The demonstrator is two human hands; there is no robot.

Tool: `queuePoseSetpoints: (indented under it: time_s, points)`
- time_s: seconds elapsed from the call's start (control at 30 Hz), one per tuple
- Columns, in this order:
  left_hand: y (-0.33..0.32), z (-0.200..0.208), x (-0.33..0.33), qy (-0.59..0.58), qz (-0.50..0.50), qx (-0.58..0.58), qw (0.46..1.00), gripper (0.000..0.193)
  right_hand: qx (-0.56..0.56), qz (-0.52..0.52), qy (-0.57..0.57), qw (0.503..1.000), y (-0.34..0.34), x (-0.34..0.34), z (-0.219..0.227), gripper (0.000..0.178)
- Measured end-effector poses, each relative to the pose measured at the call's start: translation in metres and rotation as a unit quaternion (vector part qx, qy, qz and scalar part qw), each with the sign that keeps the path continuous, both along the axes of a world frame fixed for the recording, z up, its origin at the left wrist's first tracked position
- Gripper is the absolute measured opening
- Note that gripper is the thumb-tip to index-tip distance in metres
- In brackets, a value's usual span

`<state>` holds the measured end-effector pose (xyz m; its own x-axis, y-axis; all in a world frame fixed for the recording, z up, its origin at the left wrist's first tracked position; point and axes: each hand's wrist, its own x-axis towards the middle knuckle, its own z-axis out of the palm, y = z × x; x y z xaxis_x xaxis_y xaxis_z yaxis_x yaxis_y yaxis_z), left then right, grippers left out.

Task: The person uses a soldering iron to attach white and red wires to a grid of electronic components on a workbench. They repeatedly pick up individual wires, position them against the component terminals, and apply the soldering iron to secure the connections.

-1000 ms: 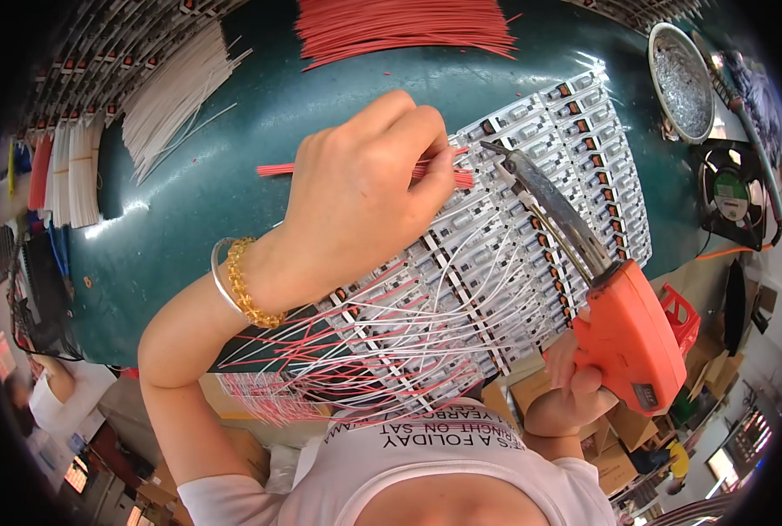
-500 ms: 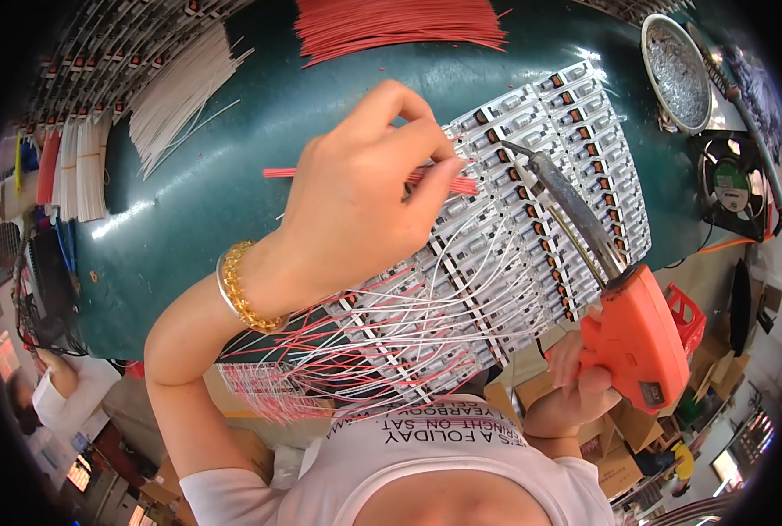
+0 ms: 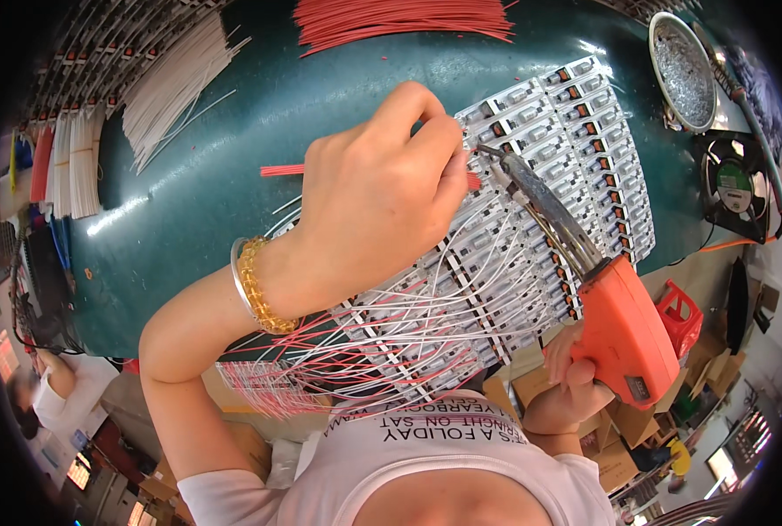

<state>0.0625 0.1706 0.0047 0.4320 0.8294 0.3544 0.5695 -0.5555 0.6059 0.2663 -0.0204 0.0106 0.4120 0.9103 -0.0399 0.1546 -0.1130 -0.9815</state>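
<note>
Over the table, my left hand [image 3: 378,197] is closed around a small bundle of red wires [image 3: 281,170], its thumb and fingertips pinched together at the left edge of a panel of small circuit modules [image 3: 601,162]. What the fingertips pinch is hidden. My right hand [image 3: 571,366] grips the handle of an orange soldering gun [image 3: 629,329]. The gun's tip reaches the panel's left edge, right beside my left fingertips. Red and white wires [image 3: 408,320] trail from the panel's nearer rows toward my body.
Loose red wires [image 3: 399,22] lie at the far edge of the green table [image 3: 189,254]. White wires [image 3: 176,83] and more module strips [image 3: 101,53] are at the far left. At the right stand a metal bowl [image 3: 682,74] and a black fan [image 3: 735,184]. Another person [image 3: 66,386] sits at left.
My left hand has shifted slightly right, its fingertips now closed at the panel edge. The soldering gun has moved left, bringing its tip next to those fingertips.
</note>
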Motion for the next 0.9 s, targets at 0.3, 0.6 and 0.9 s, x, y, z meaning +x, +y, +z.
queuePoseSetpoints:
  time_s: [0.3,0.6,0.9]
  points:
    - [0.0,0.002,-0.002,-0.001,0.002,0.001,1.0,0.01,-0.082,-0.136,0.138,0.978,-0.038,0.027,-0.023,0.082]
    - [-0.004,0.009,-0.004,-0.022,-0.03,-0.031,0.999,0.007,0.062,-0.026,0.1,0.993,-0.02,0.013,-0.015,0.079]
    - [-0.012,0.004,0.005,-0.001,-0.011,-0.009,1.0,0.008,0.026,0.007,0.093,0.995,-0.023,0.015,-0.009,0.078]
